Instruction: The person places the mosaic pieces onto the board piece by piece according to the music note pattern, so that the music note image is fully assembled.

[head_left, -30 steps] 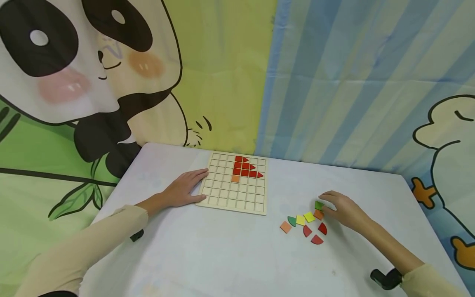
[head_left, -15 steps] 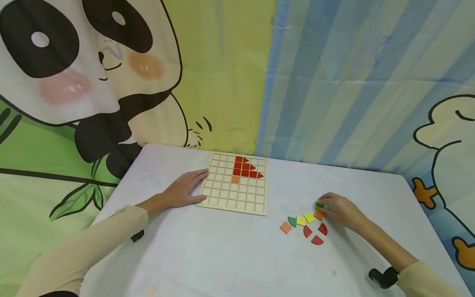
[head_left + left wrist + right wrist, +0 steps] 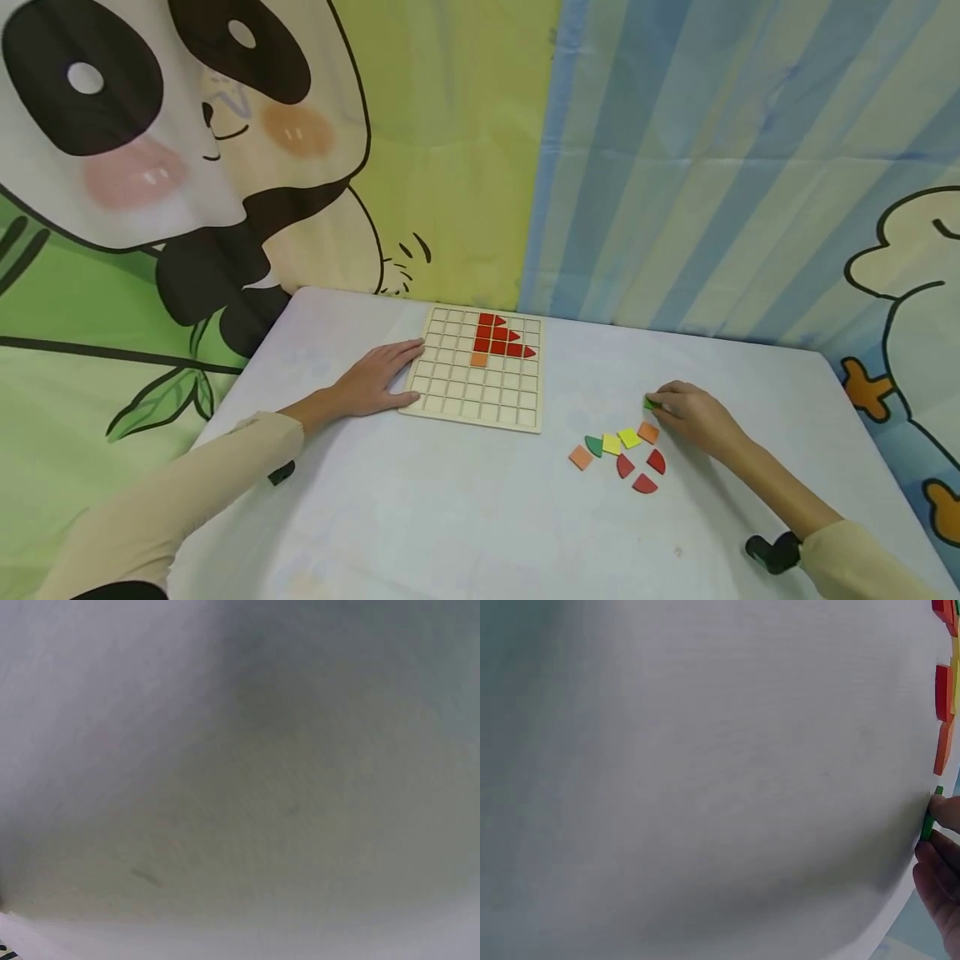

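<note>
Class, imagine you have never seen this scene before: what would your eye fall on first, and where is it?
Probably the big panda at the upper left of the backdrop. Next come the red pieces, set in a stepped shape on the pale grid board near the far edge of the table. To the board's right, the right hand pinches a green piece just beyond some loose coloured pieces.

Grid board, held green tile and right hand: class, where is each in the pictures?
Grid board (image 3: 475, 389): head view, on a bare square.
Green tile (image 3: 928, 826): right wrist view, on its exposed edge.
Right hand (image 3: 696, 417): head view, on its back.
</note>
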The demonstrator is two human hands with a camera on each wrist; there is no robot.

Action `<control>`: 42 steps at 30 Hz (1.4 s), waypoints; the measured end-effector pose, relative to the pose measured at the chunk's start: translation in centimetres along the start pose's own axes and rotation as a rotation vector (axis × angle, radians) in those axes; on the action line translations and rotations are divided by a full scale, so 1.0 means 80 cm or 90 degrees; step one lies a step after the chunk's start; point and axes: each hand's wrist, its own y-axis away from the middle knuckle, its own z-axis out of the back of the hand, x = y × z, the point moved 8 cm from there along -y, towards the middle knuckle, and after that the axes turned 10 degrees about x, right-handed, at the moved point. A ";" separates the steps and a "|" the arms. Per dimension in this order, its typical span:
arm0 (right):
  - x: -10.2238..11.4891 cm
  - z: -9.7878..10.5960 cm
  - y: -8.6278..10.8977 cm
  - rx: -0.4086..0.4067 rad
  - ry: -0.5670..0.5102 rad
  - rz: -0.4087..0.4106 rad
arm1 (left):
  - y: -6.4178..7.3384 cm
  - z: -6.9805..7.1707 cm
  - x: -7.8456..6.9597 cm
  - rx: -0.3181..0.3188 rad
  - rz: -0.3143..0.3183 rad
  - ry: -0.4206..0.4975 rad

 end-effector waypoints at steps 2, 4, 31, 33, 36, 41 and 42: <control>0.002 0.002 -0.006 0.002 -0.014 -0.015 | 0.000 0.000 0.000 0.003 0.001 0.000; 0.011 0.005 -0.016 0.011 -0.041 -0.020 | -0.001 0.000 0.001 0.005 0.001 0.001; 0.260 0.005 -0.171 0.032 -0.038 0.319 | -0.003 0.002 0.000 0.007 -0.007 -0.015; 0.268 -0.003 -0.179 0.049 -0.029 0.326 | -0.004 0.002 -0.001 0.007 -0.008 -0.013; 0.274 -0.014 -0.189 0.062 -0.012 0.329 | -0.005 0.003 -0.002 0.010 -0.006 -0.007; 0.276 -0.027 -0.200 0.080 0.009 0.312 | -0.003 0.004 -0.004 0.021 0.005 0.005; 0.278 -0.027 -0.202 0.083 0.015 0.310 | -0.002 0.004 -0.004 0.021 0.008 0.006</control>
